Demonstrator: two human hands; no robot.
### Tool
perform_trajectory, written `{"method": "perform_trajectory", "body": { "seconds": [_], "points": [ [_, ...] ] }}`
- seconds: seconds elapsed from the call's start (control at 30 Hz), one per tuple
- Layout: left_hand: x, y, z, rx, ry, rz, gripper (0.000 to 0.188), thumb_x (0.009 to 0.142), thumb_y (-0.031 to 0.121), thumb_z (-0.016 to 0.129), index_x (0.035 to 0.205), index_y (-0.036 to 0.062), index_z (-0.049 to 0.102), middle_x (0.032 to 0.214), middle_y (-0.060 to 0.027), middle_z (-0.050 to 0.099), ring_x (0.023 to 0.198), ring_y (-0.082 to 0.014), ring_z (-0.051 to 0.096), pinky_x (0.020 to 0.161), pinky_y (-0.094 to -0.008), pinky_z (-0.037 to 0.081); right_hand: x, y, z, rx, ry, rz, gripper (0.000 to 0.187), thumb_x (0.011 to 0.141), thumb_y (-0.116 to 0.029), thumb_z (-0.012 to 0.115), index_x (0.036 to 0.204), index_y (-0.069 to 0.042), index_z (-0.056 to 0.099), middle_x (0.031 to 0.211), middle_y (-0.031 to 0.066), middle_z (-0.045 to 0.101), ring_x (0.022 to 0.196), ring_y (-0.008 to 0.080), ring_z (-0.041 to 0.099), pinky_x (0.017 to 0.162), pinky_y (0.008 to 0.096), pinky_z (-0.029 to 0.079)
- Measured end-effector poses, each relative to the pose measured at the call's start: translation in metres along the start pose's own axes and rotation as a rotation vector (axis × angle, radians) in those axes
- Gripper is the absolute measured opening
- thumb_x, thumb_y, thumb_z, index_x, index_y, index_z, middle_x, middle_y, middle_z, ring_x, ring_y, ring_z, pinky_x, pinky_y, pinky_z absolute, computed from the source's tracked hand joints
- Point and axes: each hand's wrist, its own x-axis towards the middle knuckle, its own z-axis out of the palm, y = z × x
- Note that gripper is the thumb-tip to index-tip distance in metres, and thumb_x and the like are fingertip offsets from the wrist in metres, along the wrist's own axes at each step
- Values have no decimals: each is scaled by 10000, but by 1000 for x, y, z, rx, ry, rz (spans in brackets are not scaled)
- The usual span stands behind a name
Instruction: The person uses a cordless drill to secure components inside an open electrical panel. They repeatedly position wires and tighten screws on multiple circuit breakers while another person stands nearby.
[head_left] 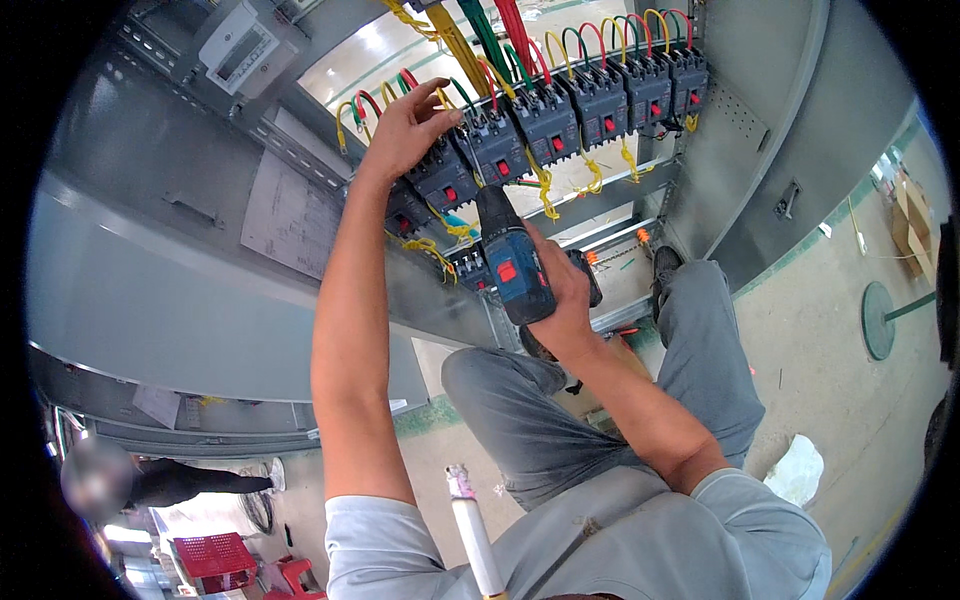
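Observation:
My right hand point(562, 295) is wrapped round the grip of a blue and black cordless drill point(518, 268). Its long thin bit reaches up to the top terminals of a black circuit breaker point(495, 150) with a red switch. Beside that bit, my left hand point(408, 132) has its thumb and fingers closed about a short yellow wire point(444, 98) at the terminals of the breaker row. The fingertips partly hide the wire's end. Red, green and yellow wires loop from the tops of the neighbouring breakers point(602, 115), and thin yellow wires hang below them.
The grey metal cabinet has a door point(840, 130) at the right and a broad panel point(190, 300) at the left. A meter point(240, 50) sits at upper left. A cigarette point(475, 540) juts in from below. Another person point(190, 482) and a red crate point(215, 560) are at lower left.

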Motion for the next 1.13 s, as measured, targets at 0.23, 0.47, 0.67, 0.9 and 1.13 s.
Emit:
{"method": "perform_trajectory", "body": {
  "seconds": [0.23, 0.47, 0.67, 0.9, 1.13],
  "points": [
    [2, 3, -2, -17, -27, -6, 594, 975, 223, 756, 1491, 10, 551, 1289, -161, 704, 1169, -181, 658, 1024, -315, 497, 11, 11, -1, 103, 49, -121, 702, 793, -96, 813, 1441, 1, 560, 1179, 248, 696, 1057, 426, 707, 885, 434, 573],
    [8, -8, -1, 22, -5, -16, 578, 989, 216, 738, 1492, 4, 547, 1260, -153, 712, 1143, -167, 660, 1010, -305, 500, 10, 21, 5, 115, 54, -75, 671, 792, -69, 802, 1420, 5, 576, 1225, 252, 697, 1095, 420, 712, 926, 431, 568],
    [9, -12, -4, -15, 5, -7, 694, 918, 335, 823, 1490, 36, 571, 1239, -216, 731, 1185, -227, 685, 1026, -357, 517, 11, 12, 7, 165, 39, -42, 688, 768, -49, 808, 1414, 4, 579, 1227, 241, 708, 1103, 410, 720, 929, 427, 573],
    [7, -6, 2, -88, -13, -48, 597, 985, 274, 759, 1498, 44, 558, 1240, -134, 716, 1136, -139, 642, 988, -278, 502, 16, 10, 0, 144, 38, -45, 684, 741, -45, 840, 1373, 41, 594, 1020, 173, 752, 888, 223, 733, 821, 328, 557],
    [12, -14, 0, -38, 0, -62, 660, 976, 296, 779, 1541, 70, 522, 1308, -149, 693, 1250, -205, 625, 1072, -339, 480, 16, 4, 7, 111, 99, 11, 664, 771, -68, 823, 1392, -5, 598, 1042, 210, 748, 958, 334, 766, 850, 371, 579]
  ]
}}
